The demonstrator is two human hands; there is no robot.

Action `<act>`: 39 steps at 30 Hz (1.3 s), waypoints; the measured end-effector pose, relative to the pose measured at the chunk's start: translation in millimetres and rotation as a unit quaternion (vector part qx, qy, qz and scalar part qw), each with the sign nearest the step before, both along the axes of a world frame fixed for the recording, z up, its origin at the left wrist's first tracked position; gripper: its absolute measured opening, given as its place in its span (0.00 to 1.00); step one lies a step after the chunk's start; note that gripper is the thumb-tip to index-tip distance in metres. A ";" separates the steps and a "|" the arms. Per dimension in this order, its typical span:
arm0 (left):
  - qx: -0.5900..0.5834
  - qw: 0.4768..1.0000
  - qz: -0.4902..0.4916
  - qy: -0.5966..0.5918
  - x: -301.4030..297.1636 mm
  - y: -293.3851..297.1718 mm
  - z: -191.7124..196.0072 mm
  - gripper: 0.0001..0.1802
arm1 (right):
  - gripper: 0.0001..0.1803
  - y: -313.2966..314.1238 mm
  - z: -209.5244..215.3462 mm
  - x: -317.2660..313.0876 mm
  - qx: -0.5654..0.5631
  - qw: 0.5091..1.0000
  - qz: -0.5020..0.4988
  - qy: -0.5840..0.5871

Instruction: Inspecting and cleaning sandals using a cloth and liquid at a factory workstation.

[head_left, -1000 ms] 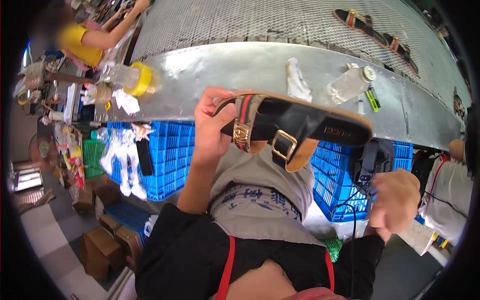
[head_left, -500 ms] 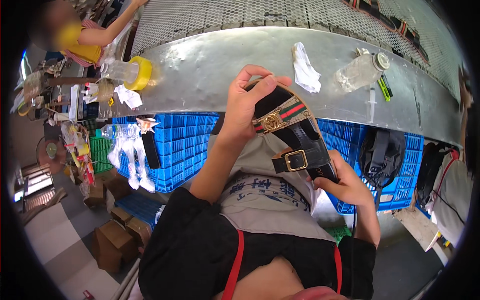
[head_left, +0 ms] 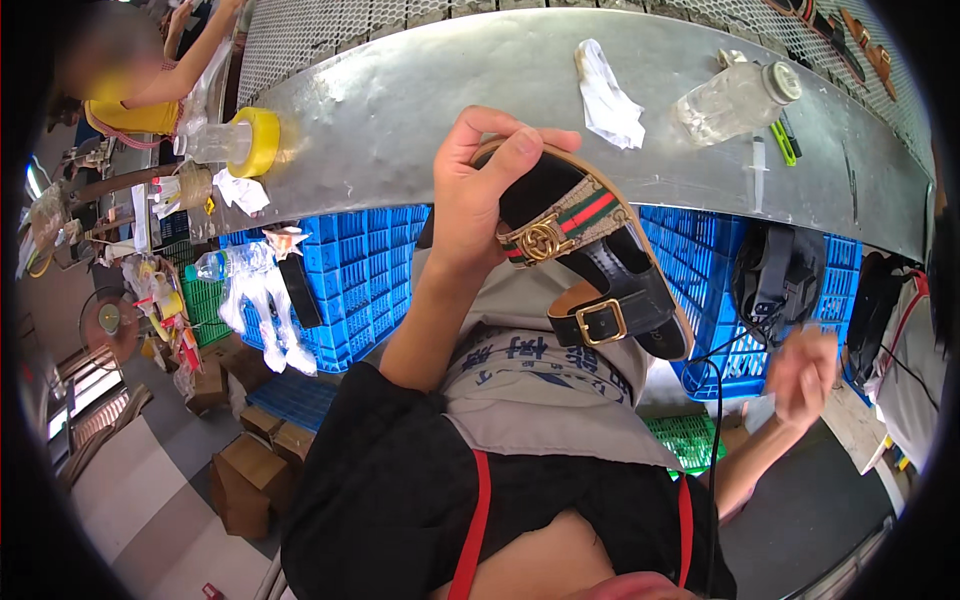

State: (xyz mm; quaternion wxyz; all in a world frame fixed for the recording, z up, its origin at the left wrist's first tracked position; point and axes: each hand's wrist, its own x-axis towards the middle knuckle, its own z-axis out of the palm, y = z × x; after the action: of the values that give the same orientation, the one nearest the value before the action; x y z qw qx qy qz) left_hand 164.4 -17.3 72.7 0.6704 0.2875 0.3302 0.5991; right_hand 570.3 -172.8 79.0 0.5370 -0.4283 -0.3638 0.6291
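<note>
My left hand [head_left: 475, 190] is closed on the toe end of a sandal [head_left: 645, 295], thumb on the insole. The sandal is tilted over my lap, its heel pointing down to the right. It has a black footbed, a tan edge and a patterned strap with a green-red stripe and a gold ornament. A second, black strap carries a gold buckle [head_left: 603, 322]. Apart from the sandal, my right hand [head_left: 803, 375] hangs to the right, near a blue crate [head_left: 690, 265]. Its fingers look curled but are smeared by motion, and I see no object in it.
Ahead lies a metal worktable [head_left: 400, 110] with a white cloth [head_left: 608, 105], clear bottle [head_left: 725, 105], syringe [head_left: 757, 175] and green cutter [head_left: 784, 145]. A yellow-ringed jar [head_left: 255, 142] stands left. More sandals [head_left: 870, 50] lie on mesh beyond. A co-worker's arm [head_left: 190, 75] is far left.
My right hand has let go of the sandal's heel end and swung out to the right. My left hand still holds the toe end. The view has shifted slightly.
</note>
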 end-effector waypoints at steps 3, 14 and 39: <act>-0.023 0.999 0.038 0.026 -7.1 -13.5 -2.2 0.08 | 0.13 -42.8 -50.8 31.6 0.126 0.909 0.322 0.231; 0.117 0.965 0.009 0.235 -16.5 -44.1 1.7 0.10 | 0.06 -63.0 -84.7 -157.5 -0.218 0.958 0.091 0.164; -0.029 0.967 -0.090 -0.238 -28.6 20.0 -27.6 0.39 | 0.52 36.3 -38.6 -231.8 -0.174 0.940 0.233 0.178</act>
State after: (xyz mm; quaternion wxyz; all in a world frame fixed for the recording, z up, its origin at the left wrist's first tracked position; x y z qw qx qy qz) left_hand 135.8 2.8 45.1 0.7887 0.1456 0.1514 0.5778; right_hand 338.5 -136.5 40.4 0.3487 -0.2993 -0.2368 0.8560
